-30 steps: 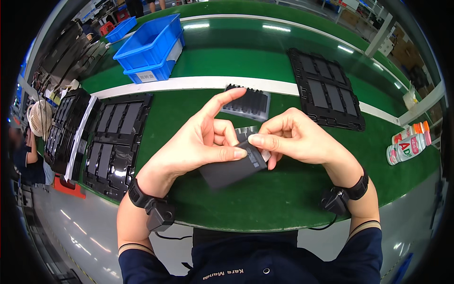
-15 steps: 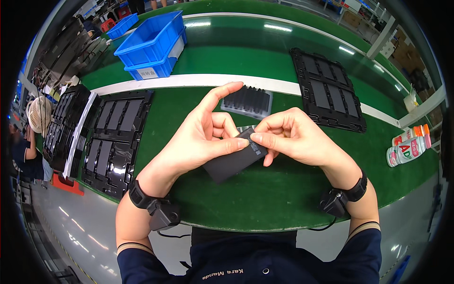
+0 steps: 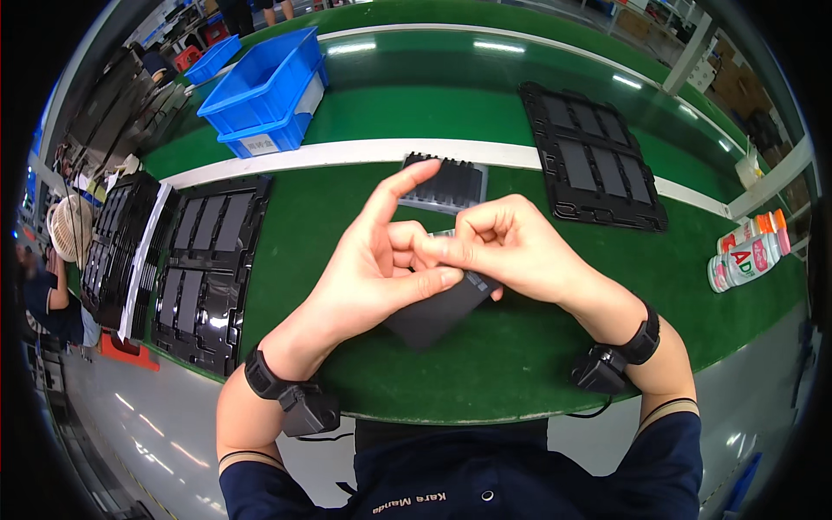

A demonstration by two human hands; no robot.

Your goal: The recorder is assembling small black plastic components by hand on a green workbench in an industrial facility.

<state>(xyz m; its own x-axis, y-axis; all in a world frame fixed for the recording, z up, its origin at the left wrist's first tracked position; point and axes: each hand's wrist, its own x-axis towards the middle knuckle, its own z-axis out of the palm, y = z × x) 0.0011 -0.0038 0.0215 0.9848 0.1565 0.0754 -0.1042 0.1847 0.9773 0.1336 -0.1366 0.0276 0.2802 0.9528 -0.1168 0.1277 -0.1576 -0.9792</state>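
Observation:
A flat black rectangular piece (image 3: pixel 433 316), like a phone battery with small pale print, is held tilted above the green table. My left hand (image 3: pixel 360 269) grips it with the thumb on top and fingers curled behind, its index finger pointing up and away. With thumb and forefinger pressed together, my right hand (image 3: pixel 520 253) pinches at the piece's upper end; the fingers hide exactly what is between them. A small pale strip shows just above that end. Beyond the hands sits a clear box with black slotted inserts (image 3: pixel 455 184).
To the left lies a black tray (image 3: pixel 201 269) with grey flat pieces, beside a stack of such trays (image 3: pixel 121 234). Another filled tray (image 3: pixel 598 160) is at far right. Blue bins (image 3: pixel 264 95) stand beyond the white rail (image 3: pixel 364 153). Bottles (image 3: pixel 750 256) stand at the right edge.
My right hand has moved left and over the piece's upper end, near the left fingers. The piece has tilted and its lower end has come slightly nearer me.

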